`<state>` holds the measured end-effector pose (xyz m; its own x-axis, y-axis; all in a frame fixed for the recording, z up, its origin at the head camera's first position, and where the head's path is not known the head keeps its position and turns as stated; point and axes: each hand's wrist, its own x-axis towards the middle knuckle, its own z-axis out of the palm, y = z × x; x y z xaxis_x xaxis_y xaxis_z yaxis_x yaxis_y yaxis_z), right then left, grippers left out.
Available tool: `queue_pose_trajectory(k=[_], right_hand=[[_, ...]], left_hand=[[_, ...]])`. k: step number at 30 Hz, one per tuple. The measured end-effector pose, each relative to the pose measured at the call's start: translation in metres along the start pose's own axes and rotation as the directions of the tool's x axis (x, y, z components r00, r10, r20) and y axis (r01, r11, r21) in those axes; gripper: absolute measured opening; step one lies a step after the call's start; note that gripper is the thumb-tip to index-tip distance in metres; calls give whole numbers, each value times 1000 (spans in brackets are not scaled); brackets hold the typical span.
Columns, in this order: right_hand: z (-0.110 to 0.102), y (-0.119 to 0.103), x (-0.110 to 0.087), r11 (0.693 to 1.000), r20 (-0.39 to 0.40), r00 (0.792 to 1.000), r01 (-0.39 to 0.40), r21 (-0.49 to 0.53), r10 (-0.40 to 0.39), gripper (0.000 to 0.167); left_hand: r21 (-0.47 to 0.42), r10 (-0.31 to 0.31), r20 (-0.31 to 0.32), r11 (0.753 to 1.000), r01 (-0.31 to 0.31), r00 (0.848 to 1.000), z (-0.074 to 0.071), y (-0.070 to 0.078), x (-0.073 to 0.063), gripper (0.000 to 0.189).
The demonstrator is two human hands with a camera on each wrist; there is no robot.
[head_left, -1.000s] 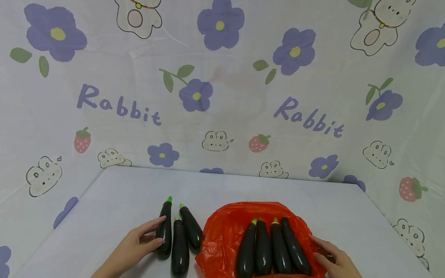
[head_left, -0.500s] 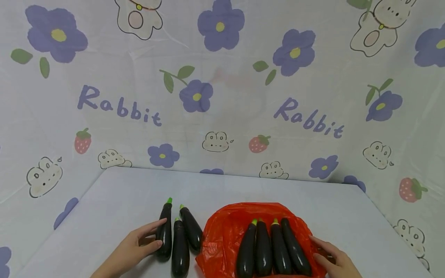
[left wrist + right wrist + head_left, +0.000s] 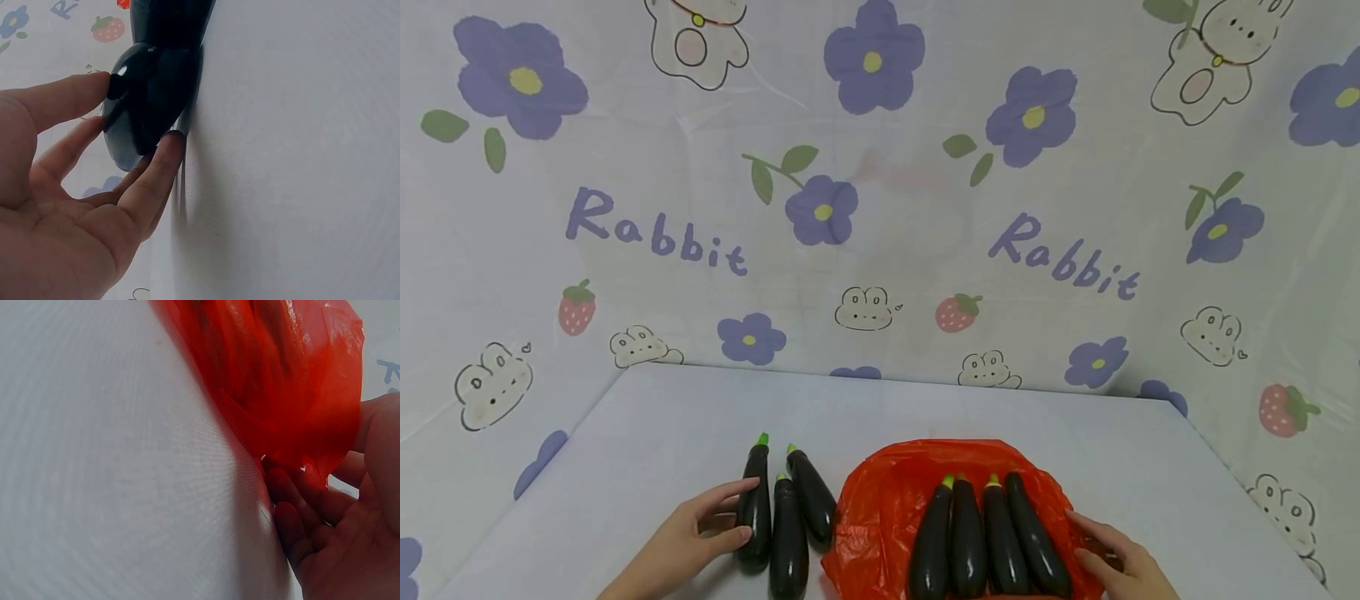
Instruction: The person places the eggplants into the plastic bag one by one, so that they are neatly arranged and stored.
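In the head view, three dark eggplants lie on the left of the white table. My left hand (image 3: pixel 681 533) holds the leftmost eggplant (image 3: pixel 756 508), its thumb and fingertips against the lower part. The left wrist view has that eggplant's rounded end (image 3: pixel 150 94) between thumb and fingers. Beside it lie a middle eggplant (image 3: pixel 788 537) and another one (image 3: pixel 812 492) angled toward the bag. Several more eggplants (image 3: pixel 968 533) lie side by side in a red plastic bag (image 3: pixel 880 508). My right hand (image 3: pixel 1123 558) grips the bag's right side; the bag hides some fingertips in the right wrist view.
The white tabletop (image 3: pixel 700 417) runs back to a patterned cloth (image 3: pixel 910 242) with flowers, rabbits and lettering. The red bag's near edge is cut off by the frame.
My left hand and the leftmost eggplant have shifted slightly toward me. My right hand and the bag stay in place; the whole view has drifted a little.
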<state>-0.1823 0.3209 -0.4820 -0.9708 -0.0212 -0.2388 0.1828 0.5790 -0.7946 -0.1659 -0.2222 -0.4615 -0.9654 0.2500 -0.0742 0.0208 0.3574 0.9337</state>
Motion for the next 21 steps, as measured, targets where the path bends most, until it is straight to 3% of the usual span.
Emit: queue_pose_trajectory(k=[13, 21], right_hand=[[1, -1, 0, 1000, -1, 1000, -9, 23, 9, 59], [0, -1, 0, 1000, 0, 1000, -11, 22, 11, 58]], left_hand=[[-72, -11, -7, 997, 10, 1000, 1, 3, -1, 64], [-61, 0, -20, 998, -1, 1000, 2, 1, 0, 64]])
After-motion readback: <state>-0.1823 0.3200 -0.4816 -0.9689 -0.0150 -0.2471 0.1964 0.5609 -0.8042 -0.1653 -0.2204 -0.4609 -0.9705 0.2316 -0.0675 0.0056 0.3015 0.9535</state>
